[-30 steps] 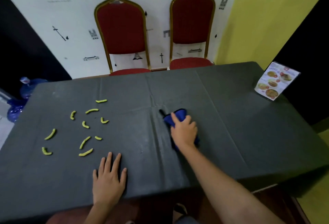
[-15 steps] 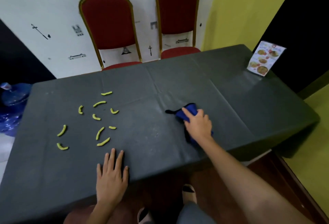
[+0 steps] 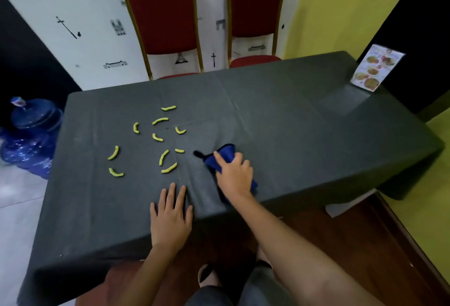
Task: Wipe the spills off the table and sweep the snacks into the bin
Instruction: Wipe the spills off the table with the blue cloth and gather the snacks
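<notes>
A blue cloth (image 3: 225,153) lies bunched on the dark grey tablecloth (image 3: 292,123), just right of the table's middle. My right hand (image 3: 235,175) presses down on it, index finger stretched forward and the other fingers curled over the fabric. My left hand (image 3: 170,213) rests flat on the table near its front edge, fingers spread. Several yellow-green curved snacks (image 3: 164,157) lie scattered on the left half of the table, the nearest a hand's width left of the cloth. No bin is in view.
Two red chairs with gold frames (image 3: 163,21) stand behind the table against a white wall. A menu card (image 3: 376,69) stands at the table's far right corner. Blue water jugs (image 3: 31,133) sit on the floor to the left.
My right hand has drawn the blue cloth across the table toward the snacks and a little nearer the front edge. My left hand has stayed flat. The view has shifted.
</notes>
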